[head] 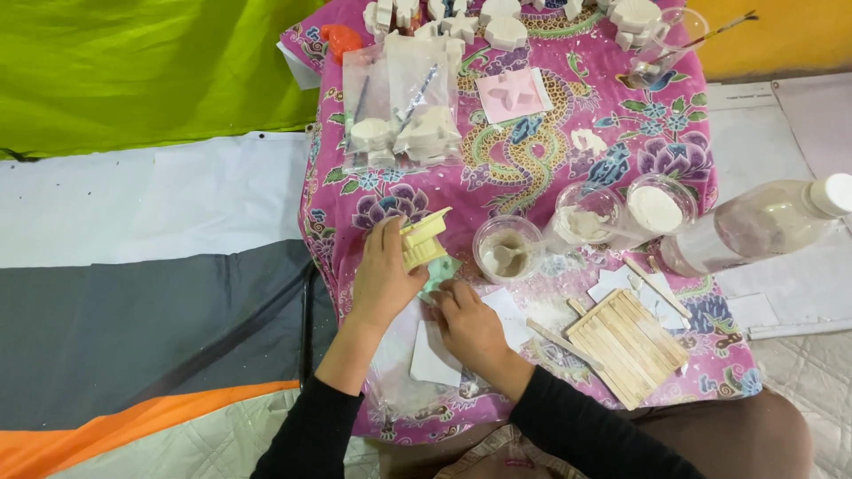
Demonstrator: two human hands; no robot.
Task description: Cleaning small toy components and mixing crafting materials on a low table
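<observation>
Gripped in the left hand (383, 277), a pale yellow mould (423, 239) sits tilted; the right hand (469, 324) pinches a green piece (441, 273) just below it. Right of the grip: a cup of grey mix (507, 250), apparently unpoured; finished white casts (506, 31) beyond.

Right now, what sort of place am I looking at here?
Probably a small plaster-casting craft stall or workshop. White cast figures crowd the patterned tablecloth, clear cups of white mix stand nearby, and the left hand holds a pale yellow cast piece.
</observation>
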